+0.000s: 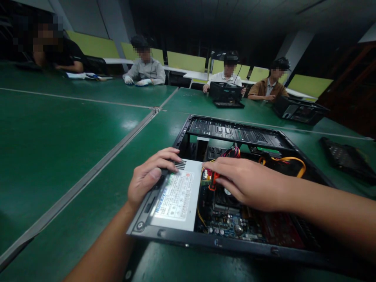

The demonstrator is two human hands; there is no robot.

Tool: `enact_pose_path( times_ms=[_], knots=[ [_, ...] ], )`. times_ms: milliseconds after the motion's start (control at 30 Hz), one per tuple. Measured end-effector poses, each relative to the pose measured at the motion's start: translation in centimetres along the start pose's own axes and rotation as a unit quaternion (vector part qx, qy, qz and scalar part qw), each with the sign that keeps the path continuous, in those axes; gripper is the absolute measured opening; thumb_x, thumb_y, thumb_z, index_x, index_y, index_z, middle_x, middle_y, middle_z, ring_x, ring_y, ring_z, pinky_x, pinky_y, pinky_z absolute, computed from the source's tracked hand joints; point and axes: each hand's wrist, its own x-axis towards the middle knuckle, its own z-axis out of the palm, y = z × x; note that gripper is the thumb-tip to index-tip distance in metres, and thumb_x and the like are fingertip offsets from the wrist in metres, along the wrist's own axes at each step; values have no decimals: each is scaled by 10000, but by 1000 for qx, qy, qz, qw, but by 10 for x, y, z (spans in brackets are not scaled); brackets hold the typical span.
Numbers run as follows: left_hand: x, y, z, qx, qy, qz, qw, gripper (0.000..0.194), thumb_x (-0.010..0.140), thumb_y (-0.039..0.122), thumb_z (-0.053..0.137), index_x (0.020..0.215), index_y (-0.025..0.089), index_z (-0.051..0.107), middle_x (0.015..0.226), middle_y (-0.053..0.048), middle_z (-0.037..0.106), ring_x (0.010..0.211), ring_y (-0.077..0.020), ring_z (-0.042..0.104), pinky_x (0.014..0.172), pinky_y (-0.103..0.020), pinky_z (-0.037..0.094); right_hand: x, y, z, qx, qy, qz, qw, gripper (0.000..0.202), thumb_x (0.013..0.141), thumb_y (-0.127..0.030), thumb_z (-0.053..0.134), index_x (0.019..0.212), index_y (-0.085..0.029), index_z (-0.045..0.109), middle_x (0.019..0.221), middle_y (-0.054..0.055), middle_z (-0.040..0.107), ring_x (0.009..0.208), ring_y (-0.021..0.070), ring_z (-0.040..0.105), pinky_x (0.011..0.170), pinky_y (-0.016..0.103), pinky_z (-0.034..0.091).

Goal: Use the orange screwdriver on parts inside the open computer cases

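Note:
A black desktop computer case (pixel 202 239) lies on its side with its top open. In its near left corner sits a silver power supply (pixel 176 199) with a printed label. My left hand (pixel 149 176) rests on the case's left edge, its fingers stretched over the power supply's vented end. Inside the case, beside the power supply, my right hand (pixel 243 180) reaches down with fingers pressed together around an orange-red piece (pixel 214 182), whose kind I cannot make out. Below the hand show the motherboard (pixel 232 227) and a partly covered cooler. A bundle of coloured wires (pixel 233 152) runs behind it.
The case stands on a green table (pixel 88 137) with a grey seam strip (pixel 111 156) to its left. A black panel (pixel 346 158) lies at the right. Across the table sit several people, two with black computer cases (pixel 225 92) before them.

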Motion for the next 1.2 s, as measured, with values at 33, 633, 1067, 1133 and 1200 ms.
enact_pose_path(
  times_ms=[33,633,1067,1133,1200],
  knots=[
    [0,0,0,0,1,-1,1000,424,908,545,515,810,212,759,989,-109,730,1126,-330,596,1060,-497,429,-2,-1,0,23,-2,-3,1000,392,971,-125,454,1349,-147,553,1214,136,664,1108,241,634,980,401,501],
    [-4,-2,2,-21,9,8,1000,397,928,490,507,846,196,761,999,-120,724,1138,-327,590,1049,-501,419,7,27,8,-17,58,68,996,421,967,-175,469,1379,-119,540,1359,141,608,1235,273,576,1089,487,415],
    [-2,-2,0,-2,0,18,1000,394,916,504,522,836,209,771,989,-116,736,1129,-321,607,1053,-485,437,9,23,-1,33,10,31,999,416,971,-172,461,1383,-152,515,1344,110,619,1227,242,580,1063,414,445],
    [2,1,-7,23,-25,15,999,378,900,509,547,844,216,778,990,-114,747,1129,-329,618,1042,-493,454,2,21,-20,43,62,60,995,437,989,-236,451,1420,-166,458,1304,117,637,1168,268,609,1014,445,477],
    [10,9,-16,62,-68,1,996,328,878,494,586,880,233,785,1010,-107,760,1134,-339,630,1032,-506,471,-20,19,-51,53,167,98,980,441,999,-294,437,1428,-193,430,1259,110,642,1121,283,619,982,457,488]
  ],
)
